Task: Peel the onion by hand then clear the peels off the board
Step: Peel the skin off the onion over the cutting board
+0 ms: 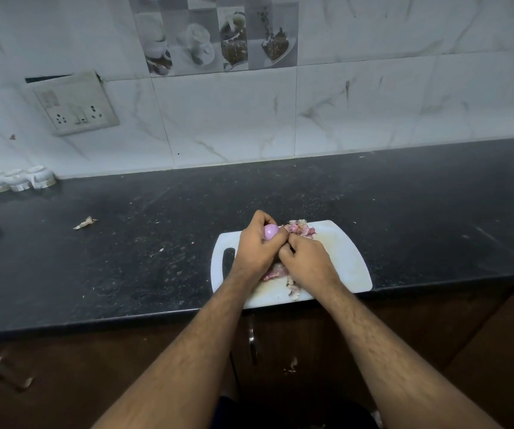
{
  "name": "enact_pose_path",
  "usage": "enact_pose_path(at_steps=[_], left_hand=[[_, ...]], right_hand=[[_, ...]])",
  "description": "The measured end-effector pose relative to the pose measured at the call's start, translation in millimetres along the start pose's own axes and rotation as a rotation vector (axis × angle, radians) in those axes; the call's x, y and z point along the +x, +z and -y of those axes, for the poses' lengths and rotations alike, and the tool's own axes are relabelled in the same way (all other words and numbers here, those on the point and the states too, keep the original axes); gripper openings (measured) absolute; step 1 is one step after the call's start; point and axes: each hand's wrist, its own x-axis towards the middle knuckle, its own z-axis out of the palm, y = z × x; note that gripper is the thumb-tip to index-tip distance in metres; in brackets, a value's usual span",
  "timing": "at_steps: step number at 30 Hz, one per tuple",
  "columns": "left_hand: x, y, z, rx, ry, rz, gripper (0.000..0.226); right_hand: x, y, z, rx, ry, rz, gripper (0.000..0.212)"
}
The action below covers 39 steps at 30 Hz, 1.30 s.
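A small pink onion [270, 232], smooth where it shows, sits in my left hand [257, 246] just above the white cutting board [344, 261]. My right hand [307, 258] meets it from the right, fingers pinched at the onion's side; what they pinch is hidden. A heap of pink and papery peels [300, 227] lies on the board's far edge. More peel [276, 271] lies under my wrists, and pale scraps [293, 289] rest near the board's front edge.
The board overhangs the front edge of a black speckled counter [125, 258]. A stray peel [84, 223] lies on the counter at left. Small white jars [17, 180] stand at the back left by the tiled wall. A switch plate [76, 103] hangs on the wall.
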Motion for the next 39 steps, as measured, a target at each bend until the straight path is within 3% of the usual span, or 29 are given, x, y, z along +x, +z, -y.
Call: enact_pose_path(at_steps=[9, 18, 23, 33, 39], left_hand=[[1.0, 2.8, 0.1, 0.195, 0.045, -0.099, 0.027], [5.8, -2.3, 3.2, -0.104, -0.145, 0.032, 0.014], [7.6, -3.4, 3.2, -0.306, -0.264, 0.119, 0.022], [6.1, -6.4, 3.9, -0.312, -0.181, 0.181, 0.016], [3.6, -6.6, -0.3, -0.31, -0.205, 0.208, 0.014]], right_hand=[[7.9, 4.2, 0.4, -0.024, 0.015, 0.054, 0.023], [10.9, 2.2, 9.2, 0.035, 0.126, -0.024, 0.03], [12.4, 3.3, 8.2, 0.09, 0.149, -0.073, 0.033], [6.4, 5.7, 1.8, 0.286, 0.084, -0.243, 0.03], [8.0, 7.0, -5.7, 0.32, -0.028, -0.249, 0.011]])
